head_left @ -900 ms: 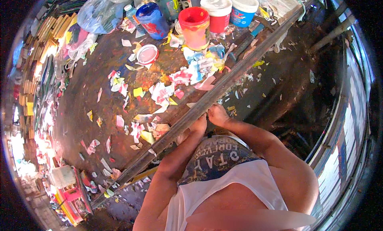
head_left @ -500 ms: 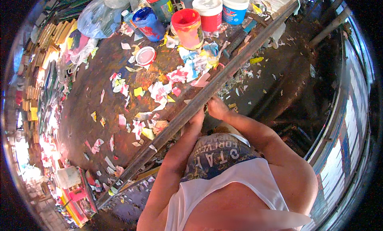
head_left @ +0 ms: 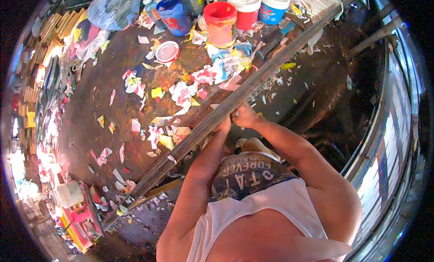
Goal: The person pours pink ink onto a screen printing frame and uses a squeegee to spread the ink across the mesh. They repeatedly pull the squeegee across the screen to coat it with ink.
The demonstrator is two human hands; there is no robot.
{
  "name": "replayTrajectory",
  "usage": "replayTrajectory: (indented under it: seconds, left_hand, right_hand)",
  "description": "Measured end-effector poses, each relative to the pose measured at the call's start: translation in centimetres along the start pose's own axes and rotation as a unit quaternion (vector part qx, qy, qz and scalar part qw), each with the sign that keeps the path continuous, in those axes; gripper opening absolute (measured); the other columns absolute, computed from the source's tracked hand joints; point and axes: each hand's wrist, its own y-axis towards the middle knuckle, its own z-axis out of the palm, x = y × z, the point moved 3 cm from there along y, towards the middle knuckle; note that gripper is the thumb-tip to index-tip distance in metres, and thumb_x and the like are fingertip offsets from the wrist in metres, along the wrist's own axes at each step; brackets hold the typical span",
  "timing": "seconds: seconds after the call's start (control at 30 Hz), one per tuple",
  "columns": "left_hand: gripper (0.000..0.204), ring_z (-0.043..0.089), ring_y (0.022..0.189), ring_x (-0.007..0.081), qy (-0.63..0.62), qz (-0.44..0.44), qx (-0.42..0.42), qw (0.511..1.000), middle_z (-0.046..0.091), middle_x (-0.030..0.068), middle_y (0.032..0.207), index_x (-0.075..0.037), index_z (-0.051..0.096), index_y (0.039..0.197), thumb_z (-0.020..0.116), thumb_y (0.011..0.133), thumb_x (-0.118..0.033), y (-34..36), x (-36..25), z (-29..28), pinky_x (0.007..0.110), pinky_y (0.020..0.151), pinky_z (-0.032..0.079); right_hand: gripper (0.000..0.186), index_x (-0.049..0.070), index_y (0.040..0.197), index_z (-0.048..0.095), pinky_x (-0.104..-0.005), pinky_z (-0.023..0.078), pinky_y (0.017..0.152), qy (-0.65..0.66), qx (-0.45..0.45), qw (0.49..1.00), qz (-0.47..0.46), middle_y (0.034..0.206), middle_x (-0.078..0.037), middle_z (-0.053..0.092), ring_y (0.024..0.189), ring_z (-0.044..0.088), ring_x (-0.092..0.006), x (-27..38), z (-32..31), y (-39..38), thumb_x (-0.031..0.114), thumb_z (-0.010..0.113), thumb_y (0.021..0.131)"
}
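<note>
A: Two hands are meeting on the long metal bar (head_left: pixel 217 115); the left hand (head_left: pixel 223 126) and the right hand (head_left: pixel 246 115) are sitting just beside each other near its middle.

B: Are the fingers closing round it?

A: Both hands are curling over the bar's edge and pressing on it; how far the fingers are wrapping beneath, I cannot tell.

B: Where is the bar lying?

A: It is running diagonally along the table (head_left: pixel 90 126) edge, stretching away from the grip both up to the right and down to the left; beyond the grip, paint-smeared paper scraps (head_left: pixel 181 94) are littering the tabletop; farther off, a red paint tub (head_left: pixel 220 22) and a blue paint tub (head_left: pixel 172 13) are standing.
</note>
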Motion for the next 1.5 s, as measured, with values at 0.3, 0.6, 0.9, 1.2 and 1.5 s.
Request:
replayTrajectory:
  seconds: [0.3,0.6,0.9,1.2,1.5]
  left_hand:
    - [0.068,0.051,0.153,0.0429,-0.049,0.189,-0.046,0.980,0.060,0.0270,0.159,-0.006,0.055,0.161,0.050,0.115,-0.055,2.2,5.0,0.3,0.055,0.129,0.036]
    - [0.070,0.052,0.153,0.0432,0.018,0.109,0.054,0.992,0.059,0.0274,0.160,-0.006,0.052,0.163,0.051,0.114,-0.056,0.1,6.4,-4.9,0.055,0.128,0.037]
    - [0.073,0.052,0.153,0.0434,0.034,0.115,0.070,0.990,0.058,0.0278,0.161,-0.007,0.049,0.165,0.052,0.113,-0.058,1.9,7.6,-4.7,0.054,0.127,0.038]
    - [0.075,0.052,0.153,0.0437,0.027,0.118,0.073,0.990,0.057,0.0283,0.162,-0.007,0.046,0.167,0.053,0.113,-0.059,3.6,7.6,-4.3,0.054,0.127,0.039]
    - [0.078,0.053,0.152,0.0439,0.029,0.117,0.076,0.990,0.056,0.0287,0.163,-0.008,0.043,0.169,0.054,0.112,-0.061,4.7,6.8,-4.7,0.054,0.126,0.040]
  right_hand:
    - [0.071,0.001,0.142,0.064,-0.0475,0.051,0.116,0.211,-0.026,0.974,0.080,0.138,-0.022,0.071,0.129,0.066,-0.0393,0.2,-0.2,-0.6,0.028,0.090,0.083]
    - [0.066,0.013,0.141,0.072,-0.0546,0.044,0.122,0.001,0.050,0.996,-0.072,0.144,-0.017,0.070,0.137,0.062,-0.0375,-0.8,1.5,0.9,0.050,0.090,0.089]
    - [0.047,0.010,0.136,0.073,-0.0525,0.042,0.122,0.163,0.124,0.976,-0.069,0.133,-0.012,0.073,0.130,0.064,-0.0321,3.1,3.7,0.3,0.039,0.082,0.101]
    - [0.049,0.007,0.151,0.063,-0.0476,0.046,0.121,0.106,0.131,0.986,-0.001,0.145,-0.014,0.070,0.133,0.063,-0.0293,3.2,5.0,0.4,0.038,0.062,0.113]
    - [0.042,0.009,0.143,0.069,-0.0466,0.048,0.117,0.137,-0.031,0.990,-0.022,0.138,-0.014,0.074,0.128,0.067,-0.0299,0.5,3.2,0.8,0.033,0.066,0.108]
